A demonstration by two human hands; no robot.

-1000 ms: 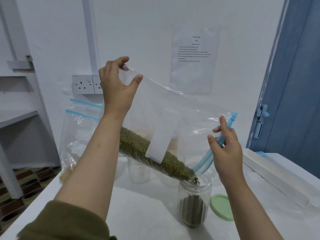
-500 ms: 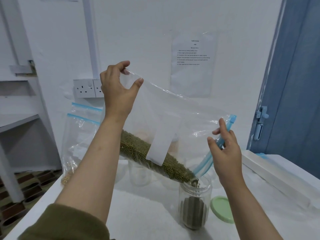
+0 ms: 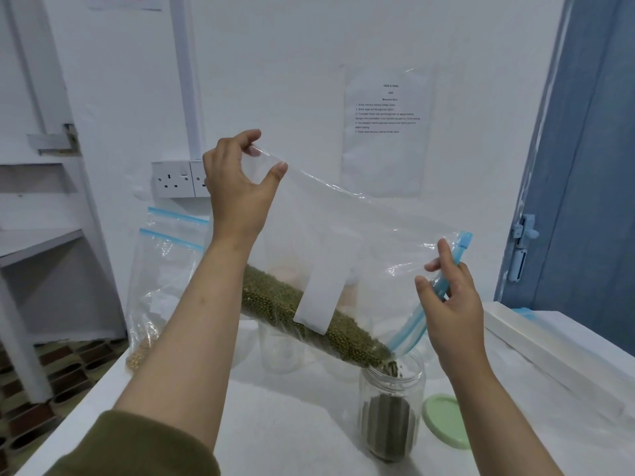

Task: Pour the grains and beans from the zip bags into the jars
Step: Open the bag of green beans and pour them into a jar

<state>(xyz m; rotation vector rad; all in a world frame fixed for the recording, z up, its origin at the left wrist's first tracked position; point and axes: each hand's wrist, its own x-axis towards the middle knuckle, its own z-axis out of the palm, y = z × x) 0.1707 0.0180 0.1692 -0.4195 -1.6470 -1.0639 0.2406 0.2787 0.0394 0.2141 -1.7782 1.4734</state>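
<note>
zip bag clear, tilted | green beans entering jar | both grips pinch bag

three clear plastic zip bags with blue seals – one tilted bag of green beans and two standing bags behind it. two clear jars – one with beans, one bare. one pale green round lid. two bare hands.
</note>
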